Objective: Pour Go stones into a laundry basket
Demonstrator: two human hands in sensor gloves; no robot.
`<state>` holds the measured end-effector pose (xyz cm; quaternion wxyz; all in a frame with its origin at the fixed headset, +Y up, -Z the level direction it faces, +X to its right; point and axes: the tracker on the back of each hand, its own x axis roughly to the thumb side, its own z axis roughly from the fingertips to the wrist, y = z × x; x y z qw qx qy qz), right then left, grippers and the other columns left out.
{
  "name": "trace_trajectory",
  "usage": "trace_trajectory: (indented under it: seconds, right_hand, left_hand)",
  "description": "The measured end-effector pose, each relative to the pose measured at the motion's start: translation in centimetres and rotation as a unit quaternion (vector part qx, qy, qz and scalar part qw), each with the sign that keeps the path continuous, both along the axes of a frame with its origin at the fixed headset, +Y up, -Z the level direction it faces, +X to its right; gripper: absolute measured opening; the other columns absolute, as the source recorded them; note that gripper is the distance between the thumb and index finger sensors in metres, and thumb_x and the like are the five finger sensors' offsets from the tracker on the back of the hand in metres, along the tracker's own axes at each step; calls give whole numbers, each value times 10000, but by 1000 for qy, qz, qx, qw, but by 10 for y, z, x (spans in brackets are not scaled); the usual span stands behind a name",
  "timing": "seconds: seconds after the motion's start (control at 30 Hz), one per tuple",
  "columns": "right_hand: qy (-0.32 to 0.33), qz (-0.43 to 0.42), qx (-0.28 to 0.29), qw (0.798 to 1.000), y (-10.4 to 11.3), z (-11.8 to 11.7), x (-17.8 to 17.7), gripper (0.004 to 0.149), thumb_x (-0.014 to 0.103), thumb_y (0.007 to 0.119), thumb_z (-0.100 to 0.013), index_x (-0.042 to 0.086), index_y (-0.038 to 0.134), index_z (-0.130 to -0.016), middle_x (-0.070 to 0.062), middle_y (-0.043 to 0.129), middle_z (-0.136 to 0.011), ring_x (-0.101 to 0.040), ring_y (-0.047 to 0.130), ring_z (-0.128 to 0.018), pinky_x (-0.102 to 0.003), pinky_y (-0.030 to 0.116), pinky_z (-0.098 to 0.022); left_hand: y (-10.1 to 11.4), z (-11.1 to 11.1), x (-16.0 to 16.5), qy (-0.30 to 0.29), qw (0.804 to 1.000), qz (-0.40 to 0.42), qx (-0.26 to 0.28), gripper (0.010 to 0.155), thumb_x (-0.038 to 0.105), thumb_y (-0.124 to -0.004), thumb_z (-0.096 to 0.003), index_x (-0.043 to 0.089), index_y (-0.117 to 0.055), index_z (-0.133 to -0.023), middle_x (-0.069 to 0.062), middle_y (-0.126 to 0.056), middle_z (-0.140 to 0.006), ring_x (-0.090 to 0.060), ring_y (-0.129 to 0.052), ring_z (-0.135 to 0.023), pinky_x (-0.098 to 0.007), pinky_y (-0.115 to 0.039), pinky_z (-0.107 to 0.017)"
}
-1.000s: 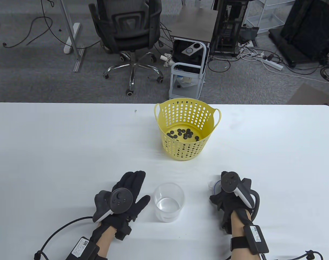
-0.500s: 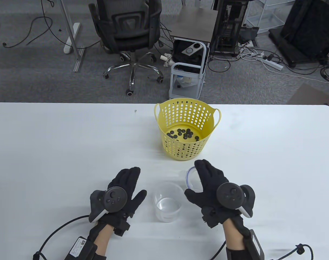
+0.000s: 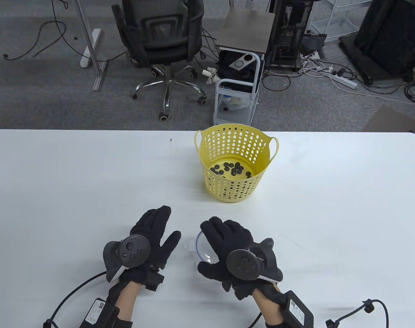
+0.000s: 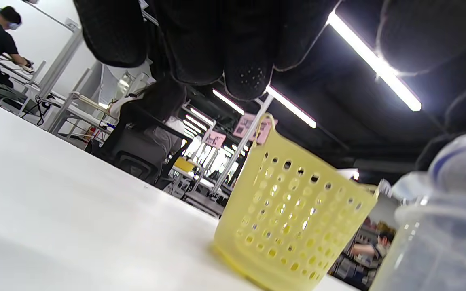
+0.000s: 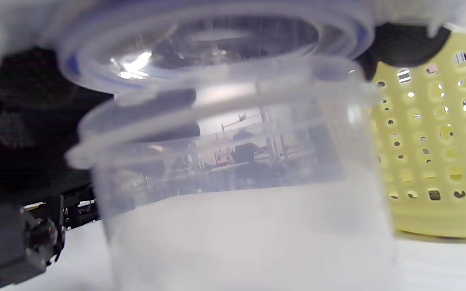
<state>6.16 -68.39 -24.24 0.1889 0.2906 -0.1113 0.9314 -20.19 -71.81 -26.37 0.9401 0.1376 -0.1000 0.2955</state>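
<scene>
The yellow laundry basket (image 3: 233,191) stands at the table's middle back with several black Go stones (image 3: 231,169) on its bottom. My right hand (image 3: 226,239) holds a clear blue-rimmed lid (image 3: 201,248) flat over the clear plastic container, which sits under it near the front edge. In the right wrist view the lid (image 5: 217,40) hangs just above the empty container's (image 5: 237,202) rim, slightly tilted. My left hand (image 3: 156,229) lies open and flat on the table just left of the container, holding nothing. In the left wrist view, the basket (image 4: 293,210) and container (image 4: 439,242) show.
The white table (image 3: 57,188) stretches wide to both sides. A tiny speck (image 3: 170,139) lies left of the basket. An office chair (image 3: 159,34) and a small cart (image 3: 238,92) stand on the floor beyond the far edge.
My right hand picked the lid up from the table at the right and carried it left over the container. My left hand slid a little left and back.
</scene>
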Motion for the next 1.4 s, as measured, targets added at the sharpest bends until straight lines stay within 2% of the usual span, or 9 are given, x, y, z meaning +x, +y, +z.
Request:
trace_trajectory:
  seconds: [0.2, 0.4, 0.47, 0.6, 0.73, 0.87, 0.93, 1.17, 1.4]
  right_hand:
    - [-9, 27, -4, 1000, -12, -3, -6, 952, 727, 932, -333, 168, 622, -1039, -224, 722, -1056, -641, 789, -814, -726, 693, -567]
    - [-7, -4, -13, 1000, -19, -4, 1, 953, 763, 857, -351, 183, 581, -1055, -196, 664, -1098, -634, 710, -883, -723, 645, -602]
    - [-13, -42, -15, 999, -20, -4, 9, 938, 770, 789, -378, 198, 525, -1072, -202, 567, -1134, -637, 621, -927, -730, 605, -619]
    - [-52, -124, -30, 990, -18, -10, 33, 875, 724, 760, -412, 172, 552, -1059, -209, 620, -1104, -613, 654, -915, -722, 619, -608]
    - [-99, -211, -109, 966, -27, -22, 55, 802, 661, 734, -462, 131, 580, -1044, -229, 684, -1059, -602, 737, -856, -698, 666, -579]
    - [-105, -290, -196, 931, -45, -28, 58, 763, 613, 723, -487, 103, 586, -1038, -253, 694, -1042, -607, 752, -835, -698, 672, -566]
    - [-107, -312, -218, 919, -52, -30, 56, 739, 584, 713, -495, 96, 586, -1035, -259, 695, -1036, -601, 762, -828, -694, 678, -561]
    - [-80, -320, -272, 904, -70, -35, 51, 697, 519, 662, -518, 91, 521, -1050, -259, 642, -1060, -602, 730, -850, -693, 672, -568]
    - [-46, -350, -342, 871, -88, -40, 47, 704, 521, 611, -532, 97, 442, -1068, -270, 586, -1085, -617, 677, -878, -706, 643, -582]
  left_hand:
    - [-7, 0, 3, -6, 997, 60, -42, 725, 751, -690, -430, 363, -677, -1043, 37, -812, -1083, -317, -815, -997, -573, -695, -680]
    - [-19, -1, 20, -38, 994, 60, -88, 705, 749, -692, -436, 366, -708, -1029, 41, -827, -1073, -310, -828, -988, -564, -702, -676]
    - [-21, 0, 24, -37, 994, 62, -88, 706, 751, -686, -438, 365, -708, -1028, 49, -826, -1071, -307, -830, -985, -558, -707, -674]
    - [-21, 3, 27, -35, 991, 90, -97, 706, 753, -681, -441, 361, -709, -1027, 48, -830, -1065, -307, -835, -978, -550, -712, -670]
    - [-24, 5, 33, -35, 985, 117, -123, 718, 761, -664, -451, 356, -682, -1044, 40, -807, -1080, -313, -820, -985, -541, -712, -672]
    - [-32, 3, 40, -40, 978, 132, -160, 749, 759, -637, -464, 337, -605, -1082, 19, -729, -1127, -328, -763, -1017, -542, -696, -682]
    - [-37, 2, 42, -55, 971, 140, -185, 770, 760, -621, -466, 322, -567, -1097, 6, -686, -1149, -338, -732, -1033, -544, -686, -688]
    - [-53, -1, 50, -76, 962, 134, -227, 746, 725, -560, -493, 306, -535, -1111, -7, -646, -1169, -346, -700, -1049, -546, -680, -692]
    - [-56, -3, 55, -110, 950, 133, -262, 762, 713, -479, -496, 280, -506, -1122, -24, -606, -1189, -368, -648, -1073, -568, -654, -702]
